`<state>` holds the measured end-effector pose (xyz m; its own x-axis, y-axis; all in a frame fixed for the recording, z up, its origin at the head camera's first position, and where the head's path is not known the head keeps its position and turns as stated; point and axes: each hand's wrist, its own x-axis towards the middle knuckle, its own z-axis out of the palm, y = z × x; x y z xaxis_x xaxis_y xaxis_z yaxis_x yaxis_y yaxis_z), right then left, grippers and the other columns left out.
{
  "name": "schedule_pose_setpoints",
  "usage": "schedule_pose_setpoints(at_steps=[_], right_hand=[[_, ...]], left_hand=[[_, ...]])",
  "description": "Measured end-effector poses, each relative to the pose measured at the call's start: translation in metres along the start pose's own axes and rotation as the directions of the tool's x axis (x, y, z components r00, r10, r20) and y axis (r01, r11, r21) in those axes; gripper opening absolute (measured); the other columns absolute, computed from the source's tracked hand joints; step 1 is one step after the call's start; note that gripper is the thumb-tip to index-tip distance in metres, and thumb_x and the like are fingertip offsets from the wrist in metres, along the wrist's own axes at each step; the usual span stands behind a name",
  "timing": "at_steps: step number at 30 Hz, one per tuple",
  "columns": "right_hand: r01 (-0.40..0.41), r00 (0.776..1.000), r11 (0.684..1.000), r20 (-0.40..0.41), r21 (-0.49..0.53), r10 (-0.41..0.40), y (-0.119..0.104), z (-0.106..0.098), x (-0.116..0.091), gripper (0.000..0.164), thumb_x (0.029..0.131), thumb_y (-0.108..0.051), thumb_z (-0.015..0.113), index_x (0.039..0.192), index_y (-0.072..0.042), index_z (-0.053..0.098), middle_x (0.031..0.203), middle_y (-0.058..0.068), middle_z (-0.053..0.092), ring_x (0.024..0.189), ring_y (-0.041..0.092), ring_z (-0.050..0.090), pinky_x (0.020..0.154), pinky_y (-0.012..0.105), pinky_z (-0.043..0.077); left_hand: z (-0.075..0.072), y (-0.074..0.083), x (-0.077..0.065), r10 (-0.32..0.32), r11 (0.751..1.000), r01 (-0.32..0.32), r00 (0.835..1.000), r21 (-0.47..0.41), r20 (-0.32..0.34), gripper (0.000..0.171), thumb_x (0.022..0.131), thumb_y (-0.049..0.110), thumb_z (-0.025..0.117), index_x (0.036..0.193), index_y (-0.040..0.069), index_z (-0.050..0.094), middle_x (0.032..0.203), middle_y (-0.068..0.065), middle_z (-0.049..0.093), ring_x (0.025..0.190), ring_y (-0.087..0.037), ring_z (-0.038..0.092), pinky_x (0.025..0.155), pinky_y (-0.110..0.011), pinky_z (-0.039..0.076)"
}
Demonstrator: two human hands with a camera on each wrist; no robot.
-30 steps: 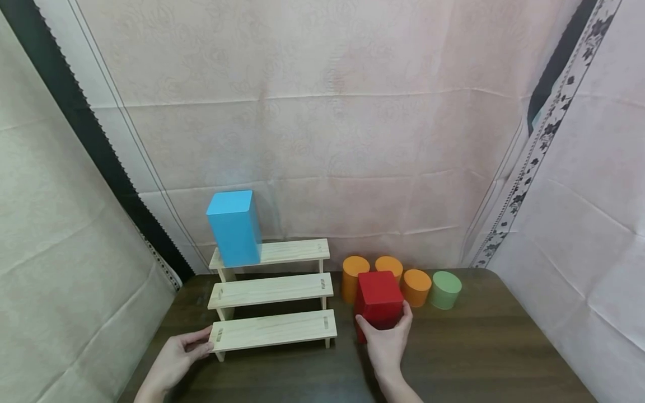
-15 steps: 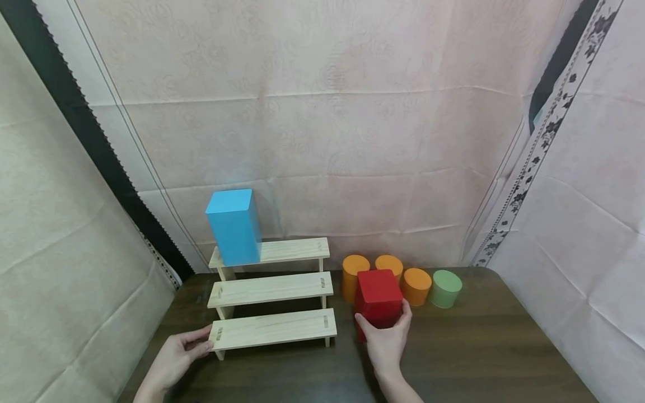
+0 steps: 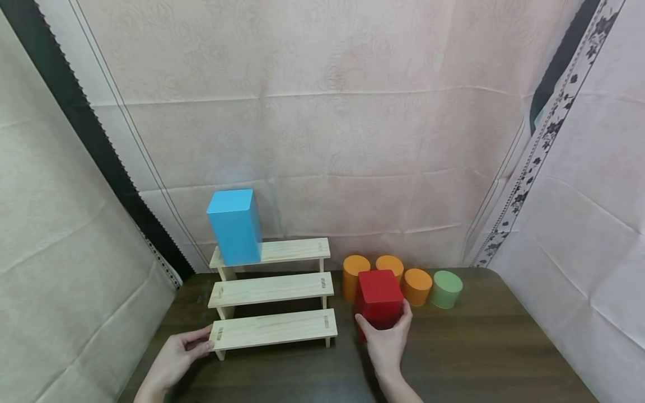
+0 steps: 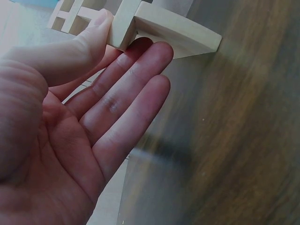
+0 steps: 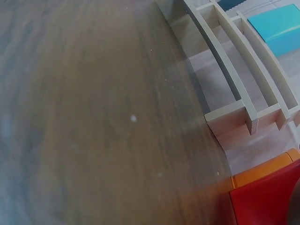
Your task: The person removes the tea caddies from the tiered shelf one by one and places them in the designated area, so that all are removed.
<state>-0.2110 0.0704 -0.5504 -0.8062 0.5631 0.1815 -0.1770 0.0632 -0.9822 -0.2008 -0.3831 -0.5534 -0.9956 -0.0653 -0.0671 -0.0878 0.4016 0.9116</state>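
Note:
My left hand pinches the left end of the lowest step of a pale wooden three-step display stand. In the left wrist view, the thumb lies against the board's edge, with the other fingers stretched out below it. A tall blue block stands upright at the left of the top step. To the right of the stand, my right hand grips a red block from the front, thumb on its left and fingers on its right. The right wrist view catches only part of the red block.
Several orange cylinders stand behind the red block, one partly hidden by it. A green cylinder is at their right. The dark wooden table ends at a patterned cloth backdrop, with more cloth along both sides.

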Motion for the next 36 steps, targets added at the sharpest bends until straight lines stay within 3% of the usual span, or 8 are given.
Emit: schedule_pose_setpoints(at_steps=[13,20,23,26,29,31,34,36], right_hand=[[-0.004,1.000,1.000,0.007,-0.002,0.004,0.001,0.001,0.000,0.118,0.072,-0.004,0.100,0.163,-0.012,0.024,0.158,0.014,0.040,0.143,0.037,0.038,0.120,0.070,0.034],[0.014,1.000,0.998,-0.021,-0.068,-0.016,-0.005,0.001,-0.003,0.124,0.070,-0.009,0.102,0.166,-0.018,0.023,0.160,0.013,0.036,0.146,0.038,0.030,0.117,0.075,0.032],[0.050,0.997,0.998,-0.053,-0.046,-0.053,-0.011,0.000,-0.006,0.129,0.068,-0.010,0.103,0.167,-0.023,0.022,0.163,0.011,0.030,0.150,0.035,0.024,0.117,0.078,0.028],[0.149,0.984,0.989,-0.097,-0.006,-0.148,-0.023,-0.001,-0.011,0.129,0.069,-0.010,0.104,0.167,-0.025,0.023,0.166,0.005,0.027,0.152,0.029,0.020,0.121,0.076,0.024],[0.359,0.927,0.933,-0.138,0.042,-0.350,-0.039,0.003,-0.015,0.125,0.069,-0.002,0.101,0.167,-0.016,0.024,0.168,0.003,0.026,0.152,0.025,0.022,0.125,0.060,0.025],[0.521,0.850,0.848,-0.146,0.095,-0.505,-0.053,0.008,-0.018,0.122,0.068,0.008,0.097,0.164,-0.005,0.024,0.168,0.009,0.027,0.151,0.027,0.026,0.124,0.049,0.031],[0.702,0.712,0.693,-0.141,0.166,-0.688,-0.074,0.026,-0.022,0.112,0.064,0.017,0.090,0.155,0.011,0.026,0.164,0.027,0.029,0.150,0.036,0.029,0.123,0.040,0.035],[0.748,0.660,0.633,-0.112,0.200,-0.743,-0.085,0.043,-0.023,0.105,0.066,0.015,0.089,0.151,0.014,0.029,0.162,0.030,0.031,0.149,0.040,0.032,0.124,0.041,0.036]], left_hand=[[-0.002,0.000,-0.001,-0.017,1.000,0.017,1.000,0.006,0.002,0.048,0.098,0.004,0.078,0.141,-0.012,0.063,0.141,-0.028,0.064,0.105,-0.017,0.073,0.082,-0.034,0.066],[-0.001,0.000,0.000,-0.012,1.000,0.012,1.000,0.007,-0.004,0.049,0.097,0.005,0.079,0.140,-0.012,0.064,0.139,-0.028,0.066,0.102,-0.016,0.074,0.081,-0.033,0.066],[-0.001,0.000,-0.001,-0.019,1.000,0.019,1.000,0.005,-0.006,0.049,0.097,0.006,0.080,0.140,-0.011,0.064,0.139,-0.027,0.067,0.102,-0.016,0.074,0.081,-0.033,0.066],[-0.002,0.001,-0.003,-0.023,1.000,0.023,1.000,0.000,-0.006,0.050,0.096,0.008,0.081,0.140,-0.010,0.065,0.139,-0.026,0.067,0.103,-0.016,0.074,0.082,-0.033,0.066],[-0.002,0.002,-0.004,-0.010,1.000,0.010,1.000,-0.003,0.002,0.051,0.096,0.009,0.081,0.140,-0.011,0.064,0.139,-0.026,0.066,0.104,-0.017,0.074,0.082,-0.034,0.066],[-0.002,0.001,-0.004,-0.007,1.000,0.007,1.000,-0.007,0.004,0.051,0.096,0.009,0.081,0.140,-0.011,0.064,0.138,-0.027,0.067,0.104,-0.018,0.074,0.082,-0.034,0.066],[-0.001,0.000,-0.003,-0.010,1.000,0.010,1.000,-0.009,0.000,0.049,0.097,0.007,0.080,0.139,-0.011,0.065,0.137,-0.026,0.068,0.103,-0.017,0.074,0.082,-0.032,0.066],[0.000,0.000,-0.002,-0.007,1.000,0.007,1.000,-0.010,-0.002,0.049,0.097,0.006,0.080,0.139,-0.011,0.065,0.137,-0.026,0.068,0.102,-0.015,0.074,0.082,-0.031,0.066]])
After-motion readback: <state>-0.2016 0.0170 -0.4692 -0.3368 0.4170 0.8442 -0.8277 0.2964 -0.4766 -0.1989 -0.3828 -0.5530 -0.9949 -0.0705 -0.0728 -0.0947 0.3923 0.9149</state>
